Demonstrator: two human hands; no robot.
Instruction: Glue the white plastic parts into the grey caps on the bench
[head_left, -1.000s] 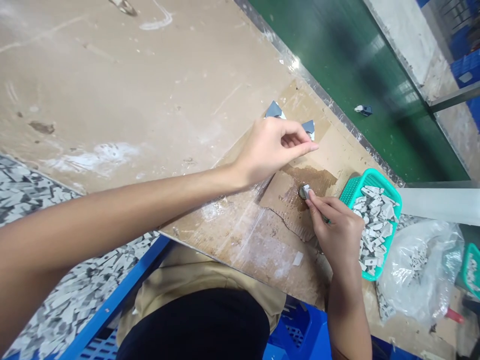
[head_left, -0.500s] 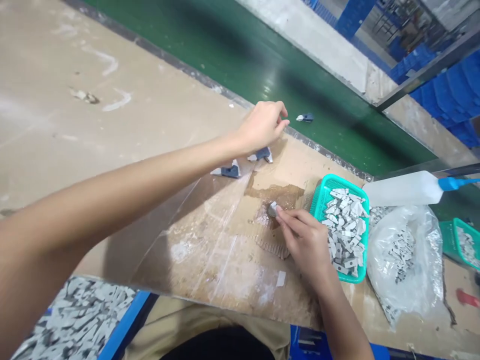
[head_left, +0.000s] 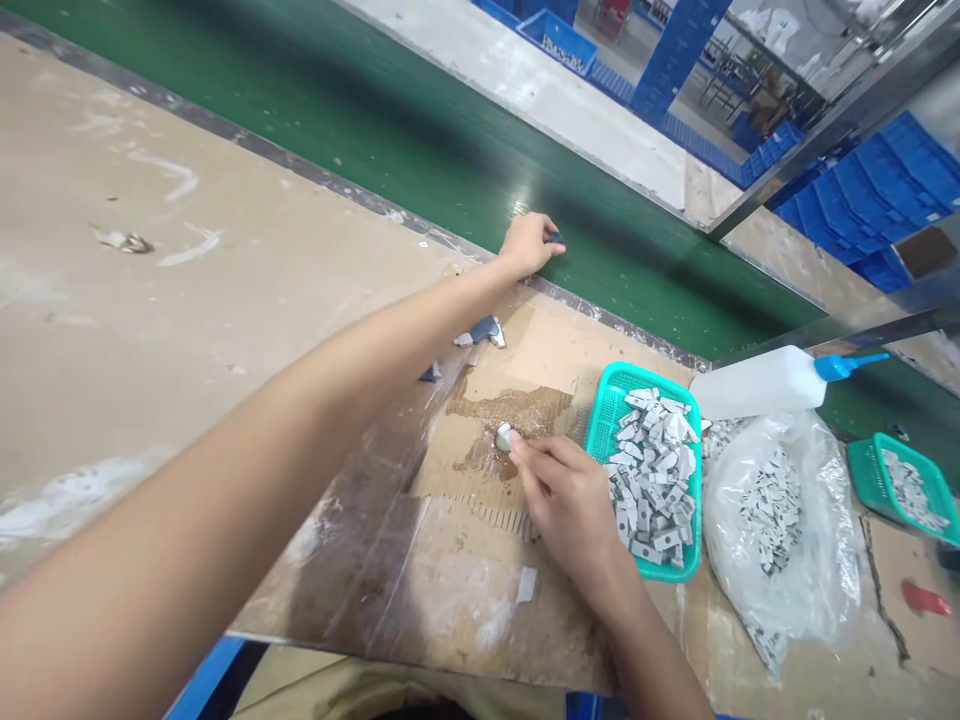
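Note:
My left hand (head_left: 529, 245) reaches out over the green belt, its fingers closed on a small dark blue piece (head_left: 555, 238), mostly covered by the fingers. Nearer to me, my right hand (head_left: 574, 495) pinches a small light grey piece (head_left: 504, 437) above a wet brown patch on the cardboard (head_left: 517, 405). A blue-and-white piece (head_left: 484, 332) lies on the table just below my left forearm. Part of another dark blue piece (head_left: 430, 373) shows at the forearm's edge.
Right of my right hand stands a turquoise basket (head_left: 697, 480) of grey pieces. Beyond it are a white bottle (head_left: 757, 383) with a blue nozzle, a clear plastic bag (head_left: 825, 550) of small pieces and a green basket (head_left: 862, 470). The green belt (head_left: 420, 180) runs behind the table.
My left hand has reached further onto the belt and closed on the dark blue piece that lay there. My right hand still pinches its grey piece. The whole view has shifted.

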